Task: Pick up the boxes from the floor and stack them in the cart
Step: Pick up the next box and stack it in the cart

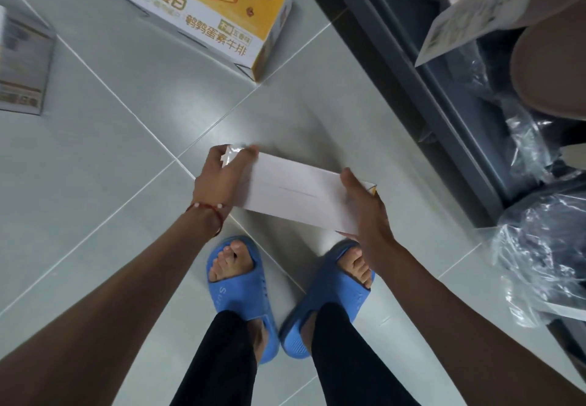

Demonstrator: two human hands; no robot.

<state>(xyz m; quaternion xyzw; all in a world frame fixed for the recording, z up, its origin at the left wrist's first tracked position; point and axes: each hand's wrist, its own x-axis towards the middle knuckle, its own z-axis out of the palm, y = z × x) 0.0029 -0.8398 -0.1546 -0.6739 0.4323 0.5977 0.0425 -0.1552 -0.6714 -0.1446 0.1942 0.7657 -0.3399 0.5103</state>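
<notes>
Gripping a white box (291,191) by its two short ends, both hands hold it clear of the floor (111,158), above the person's feet in blue slides (241,298). The left hand (218,180) is closed over the box's left end, fingers curled around the far corner and thumb side toward the camera; a red cord bracelet (215,212) sits on that wrist. The right hand (364,209) is pressed flat against the right end, fingers held together and thumb lying on the top face. The visible face of the box is plain white, with a yellow edge showing at the right corner.

On the grey tiled floor, a yellow printed box (209,9) lies beyond the held box, well apart from it. A grey box (22,66) lies at the left edge. The dark grey cart (444,98) stands to the right, holding plastic-wrapped bundles (539,247).
</notes>
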